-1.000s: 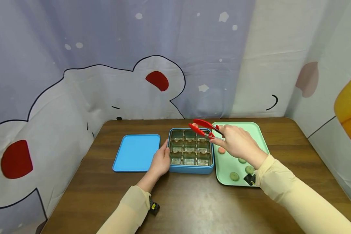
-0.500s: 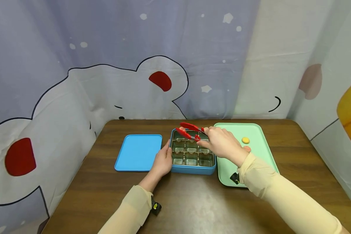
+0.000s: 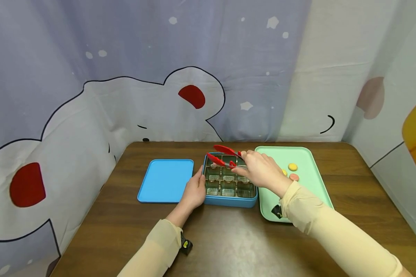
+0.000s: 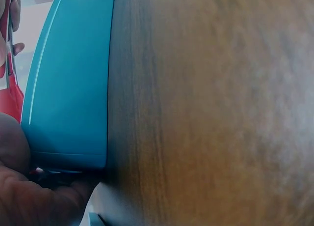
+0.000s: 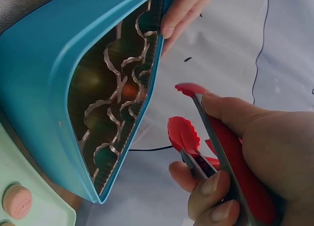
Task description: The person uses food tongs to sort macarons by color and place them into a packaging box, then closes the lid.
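My right hand (image 3: 261,169) holds red-tipped tongs (image 5: 235,162) over the back left of a blue box (image 3: 230,201). The tong tips stand apart with nothing between them. Inside the box is a clear divided insert (image 3: 227,188) with several square compartments. A bit of pink (image 3: 213,165) shows in the back-left compartment, partly hidden by a tong tip. My left hand (image 3: 194,190) grips the box's left side, its fingers along the wall. On the right, a pale green tray (image 3: 312,184) bears yellow macarons (image 3: 292,167) and a pink macaron (image 3: 294,177); my right forearm hides part of it.
A flat blue lid (image 3: 165,181) lies on the wooden table (image 3: 222,246) left of the box. The tray stands close against the box's right side. A printed curtain (image 3: 256,77) hangs behind the table's far edge.
My right hand has moved left from the tray side to over the box. The tongs have let go of a pink macaron into the back-left compartment. My left hand stays on the box.
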A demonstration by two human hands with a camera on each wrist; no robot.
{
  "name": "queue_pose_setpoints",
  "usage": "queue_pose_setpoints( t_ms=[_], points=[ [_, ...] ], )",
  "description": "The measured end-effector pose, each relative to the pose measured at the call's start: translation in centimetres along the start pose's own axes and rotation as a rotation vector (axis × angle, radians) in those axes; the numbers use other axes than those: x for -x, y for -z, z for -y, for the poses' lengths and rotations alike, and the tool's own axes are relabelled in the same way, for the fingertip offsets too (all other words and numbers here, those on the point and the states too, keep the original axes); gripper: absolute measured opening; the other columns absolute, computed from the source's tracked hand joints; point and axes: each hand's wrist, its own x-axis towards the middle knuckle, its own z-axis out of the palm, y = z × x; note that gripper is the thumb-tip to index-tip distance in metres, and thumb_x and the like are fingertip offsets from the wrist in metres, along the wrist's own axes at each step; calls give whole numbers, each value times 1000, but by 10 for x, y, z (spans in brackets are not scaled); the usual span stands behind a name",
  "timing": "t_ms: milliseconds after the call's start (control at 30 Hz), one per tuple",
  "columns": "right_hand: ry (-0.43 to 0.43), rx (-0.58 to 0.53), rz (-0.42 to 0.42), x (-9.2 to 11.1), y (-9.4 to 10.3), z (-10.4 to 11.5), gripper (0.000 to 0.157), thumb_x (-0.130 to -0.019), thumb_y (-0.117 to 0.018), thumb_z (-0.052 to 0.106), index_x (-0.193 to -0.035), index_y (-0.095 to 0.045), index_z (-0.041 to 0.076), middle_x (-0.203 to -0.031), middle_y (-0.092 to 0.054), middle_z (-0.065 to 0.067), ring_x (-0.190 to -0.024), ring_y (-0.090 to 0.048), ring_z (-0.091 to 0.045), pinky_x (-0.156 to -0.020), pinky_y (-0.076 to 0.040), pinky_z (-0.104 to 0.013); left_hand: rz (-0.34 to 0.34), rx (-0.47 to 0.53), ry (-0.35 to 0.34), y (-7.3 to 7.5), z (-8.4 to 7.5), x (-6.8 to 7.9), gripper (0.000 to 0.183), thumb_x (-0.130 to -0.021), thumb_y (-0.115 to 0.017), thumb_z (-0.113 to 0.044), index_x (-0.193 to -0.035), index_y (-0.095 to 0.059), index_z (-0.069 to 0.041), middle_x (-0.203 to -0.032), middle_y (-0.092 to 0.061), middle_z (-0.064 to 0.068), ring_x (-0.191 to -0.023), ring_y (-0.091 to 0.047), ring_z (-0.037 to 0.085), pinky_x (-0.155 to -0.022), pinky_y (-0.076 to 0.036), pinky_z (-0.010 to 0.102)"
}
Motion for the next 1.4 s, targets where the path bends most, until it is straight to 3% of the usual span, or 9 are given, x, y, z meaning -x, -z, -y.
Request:
queue_pose_setpoints(
  t_ms=[333, 500, 833, 1133, 1267, 1367, 1400],
  points=[
    [-17, -5, -23, 10, 11, -10, 43, -95, -79, 49, -104, -68, 9, -83, -61, 0, -62, -55, -22, -54, -47, -43, 7, 18, 11, 0, -1, 1, 52, -117, -37, -15, -166, -29, -2, -159, -47, 23, -146, -43, 41, -118, -36, 57],
    [-45, -28, -5, 22, 23, -20, 41, -97, -76, 49, -106, -68, 9, -83, -61, 2, -59, -57, -16, -54, -47, -40, 9, 21, 18, 1, 1, 0, 52, -117, -37, -16, -167, -28, -3, -159, -46, 22, -147, -42, 40, -118, -36, 57],
    [-94, -5, -27, 55, 33, -56, 37, -98, -76, 44, -90, -60, 12, -76, -52, 0, -62, -50, -19, -54, -41, -36, 3, 9, 26, 8, 5, -1, 53, -117, -37, -15, -167, -28, -3, -157, -47, 25, -145, -44, 42, -117, -37, 58],
    [-198, -11, -2, 88, 39, -87, 42, -97, -75, 52, -98, -64, 12, -83, -60, 0, -63, -55, -23, -51, -43, -39, 0, 4, 26, 10, 5, 0, 52, -117, -37, -15, -167, -29, -2, -158, -47, 25, -147, -42, 43, -118, -35, 59],
    [-225, -3, 7, 104, 40, -100, 49, -96, -74, 56, -103, -66, 9, -87, -64, -3, -63, -57, -24, -50, -43, -39, 4, 13, 41, 9, 6, 0, 52, -117, -36, -15, -167, -28, -3, -132, -62, 32, -121, -59, 49, -111, -43, 57],
    [-247, -2, 22, 116, 39, -108, 55, -96, -74, 58, -110, -67, 5, -90, -65, -5, -62, -56, -24, -50, -42, -38, 7, 21, 48, 10, 5, 0, 53, -117, -35, -16, -167, -27, -4, -134, -62, 31, -124, -58, 48, -112, -41, 56],
    [-252, 0, 26, 119, 39, -111, 57, -96, -74, 58, -113, -67, 3, -92, -66, -7, -62, -56, -24, -50, -42, -37, 4, 19, 45, 10, 4, 1, 53, -117, -36, -16, -167, -28, -4, -143, -58, 30, -133, -54, 46, -116, -39, 56]
  ],
)
